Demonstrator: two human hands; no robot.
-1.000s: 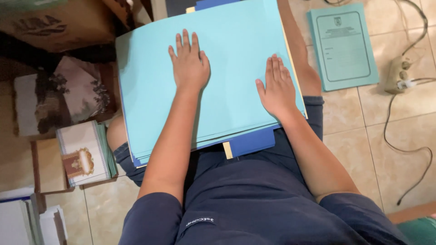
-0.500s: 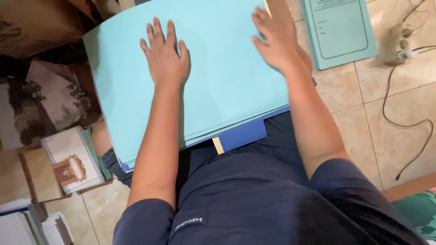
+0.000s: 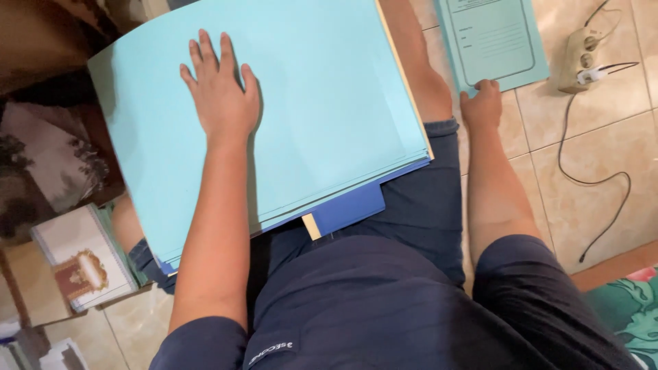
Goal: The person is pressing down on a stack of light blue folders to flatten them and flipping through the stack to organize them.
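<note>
Resting flat with its fingers spread, the left hand (image 3: 221,92) pressed palm-down on the top sheet of a stack of light blue folders (image 3: 329,116) lying across the person's lap; it gripped nothing, only lay open on the paper. The right hand (image 3: 482,105) reached down to the tiled floor (image 3: 596,157) beside the right knee, its fingertips touching the lower edge of a single light blue folder (image 3: 495,41) printed with a form; whether it pinched that edge could not be told. Beneath the stack, a darker blue folder (image 3: 349,209) stuck out toward the body. The person wore dark blue shorts (image 3: 425,199). On the floor to the right lay a beige power strip (image 3: 579,58) with a black cable (image 3: 596,181). To the left lay a framed certificate (image 3: 82,264).
</note>
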